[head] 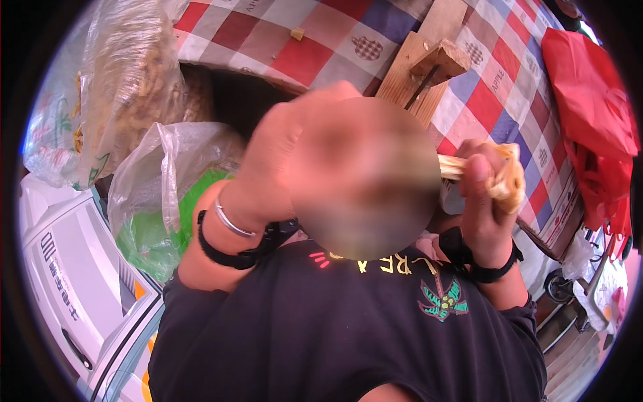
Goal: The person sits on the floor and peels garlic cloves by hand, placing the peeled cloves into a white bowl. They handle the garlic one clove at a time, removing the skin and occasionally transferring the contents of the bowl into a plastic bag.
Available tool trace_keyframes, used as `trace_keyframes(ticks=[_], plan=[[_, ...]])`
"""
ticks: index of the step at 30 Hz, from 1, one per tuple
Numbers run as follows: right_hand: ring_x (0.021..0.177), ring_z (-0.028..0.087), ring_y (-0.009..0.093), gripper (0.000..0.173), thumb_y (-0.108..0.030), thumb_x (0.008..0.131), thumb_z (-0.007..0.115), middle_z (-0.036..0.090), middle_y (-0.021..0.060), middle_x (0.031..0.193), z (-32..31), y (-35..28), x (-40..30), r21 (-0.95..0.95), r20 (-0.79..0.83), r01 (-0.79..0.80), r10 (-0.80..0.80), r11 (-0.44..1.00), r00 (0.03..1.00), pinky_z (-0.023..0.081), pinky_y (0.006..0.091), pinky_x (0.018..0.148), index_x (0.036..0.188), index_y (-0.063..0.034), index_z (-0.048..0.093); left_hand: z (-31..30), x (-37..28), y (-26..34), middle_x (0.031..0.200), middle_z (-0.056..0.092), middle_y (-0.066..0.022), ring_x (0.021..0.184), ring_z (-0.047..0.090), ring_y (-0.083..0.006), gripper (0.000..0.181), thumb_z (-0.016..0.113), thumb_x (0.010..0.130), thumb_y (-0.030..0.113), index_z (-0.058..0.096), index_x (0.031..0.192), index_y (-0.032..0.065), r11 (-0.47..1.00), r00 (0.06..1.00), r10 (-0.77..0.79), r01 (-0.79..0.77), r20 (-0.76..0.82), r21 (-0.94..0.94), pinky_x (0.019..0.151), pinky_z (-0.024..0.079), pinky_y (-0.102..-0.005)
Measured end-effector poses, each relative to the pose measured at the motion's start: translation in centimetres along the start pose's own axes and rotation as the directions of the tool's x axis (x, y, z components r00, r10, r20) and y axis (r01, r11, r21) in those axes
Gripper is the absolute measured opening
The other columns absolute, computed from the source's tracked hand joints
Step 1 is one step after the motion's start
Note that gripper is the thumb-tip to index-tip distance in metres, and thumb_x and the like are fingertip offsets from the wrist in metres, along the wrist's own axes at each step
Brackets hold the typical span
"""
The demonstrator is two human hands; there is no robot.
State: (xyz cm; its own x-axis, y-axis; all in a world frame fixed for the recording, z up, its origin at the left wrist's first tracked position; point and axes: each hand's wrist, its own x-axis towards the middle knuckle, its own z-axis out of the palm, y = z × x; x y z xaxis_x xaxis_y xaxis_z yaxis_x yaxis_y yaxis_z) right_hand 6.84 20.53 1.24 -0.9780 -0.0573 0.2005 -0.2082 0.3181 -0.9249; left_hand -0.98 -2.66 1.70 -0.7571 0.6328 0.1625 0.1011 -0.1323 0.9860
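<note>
My right hand [485,183] is closed around a pale yellow, ridged strip [507,183] of a material I cannot make out. One end bends over beside my fingers, and the other runs left into a round blurred patch. On the left, my left hand [271,151] is raised beside that patch, with a silver bangle and a black strap on the wrist. The blur hides its fingers and anything they hold. Beyond my hands, a wooden board [392,83] lies on the table, bearing a wooden block [442,63] with a dark metal rod.
A checked tablecloth [321,55] covers the table, with a small pale scrap [297,34] on it. To the left are a clear bag of yellowish pieces [150,75], a plastic bag with green in it [166,211] and a white printed carton [85,271]. Red bags [587,100] hang at right.
</note>
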Motion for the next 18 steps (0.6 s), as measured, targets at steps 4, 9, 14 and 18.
trace_keyframes(ticks=[4,9,14,18], plan=[[0.058,0.044,0.011,0.031,-0.011,0.102,0.05,0.049,0.0013,0.067,0.8,-1.1,-0.4,0.033,-0.01,-0.217,0.217,0.976,0.976,0.034,0.0284,0.054,0.073,-0.0027,0.052,-0.8,-0.1,0.3,0.082,0.06,-0.0061,0.075,0.054,-0.0097,0.01,0.064,0.086,0.001,0.057,0.093,0.0034,0.987,0.98,-0.116,0.096,-0.163,-0.127,0.069,0.044,-0.0245],[0.065,0.051,0.007,0.023,-0.021,0.098,0.061,0.055,-0.0012,0.075,0.9,-1.0,0.2,0.272,0.54,-0.474,0.275,0.838,0.795,0.041,0.0243,0.055,0.101,0.0016,0.055,-0.1,-0.3,-1.3,0.101,0.06,-0.004,0.09,0.059,-0.0109,0.039,0.073,0.084,0.01,0.052,0.116,0.0031,0.961,0.989,-0.045,0.004,-0.144,-0.275,0.082,0.049,-0.027],[0.065,0.047,0.004,0.031,-0.028,0.089,0.072,0.055,-0.0023,0.071,-1.4,-1.6,0.9,0.162,0.616,-0.704,0.486,0.691,0.62,0.039,0.0228,0.056,0.085,0.0003,0.06,0.8,-0.8,-0.3,0.1,0.059,-0.0101,0.084,0.065,-0.0165,0.037,0.064,0.084,-0.006,0.051,0.117,0.0018,0.984,0.996,-0.085,0.082,-0.016,-0.155,0.081,0.054,-0.0312],[0.064,0.046,0.005,0.028,-0.027,0.091,0.07,0.052,-0.0018,0.068,0.4,-1.8,0.8,0.33,0.275,-0.336,0.25,0.882,0.928,0.038,0.0232,0.057,0.088,-0.0004,0.061,1.0,0.0,-1.5,0.098,0.059,-0.0093,0.082,0.062,-0.0145,0.031,0.064,0.083,-0.007,0.057,0.113,-0.0015,0.972,0.979,0.126,-0.154,0.16,0.18,0.075,0.051,-0.0263]])
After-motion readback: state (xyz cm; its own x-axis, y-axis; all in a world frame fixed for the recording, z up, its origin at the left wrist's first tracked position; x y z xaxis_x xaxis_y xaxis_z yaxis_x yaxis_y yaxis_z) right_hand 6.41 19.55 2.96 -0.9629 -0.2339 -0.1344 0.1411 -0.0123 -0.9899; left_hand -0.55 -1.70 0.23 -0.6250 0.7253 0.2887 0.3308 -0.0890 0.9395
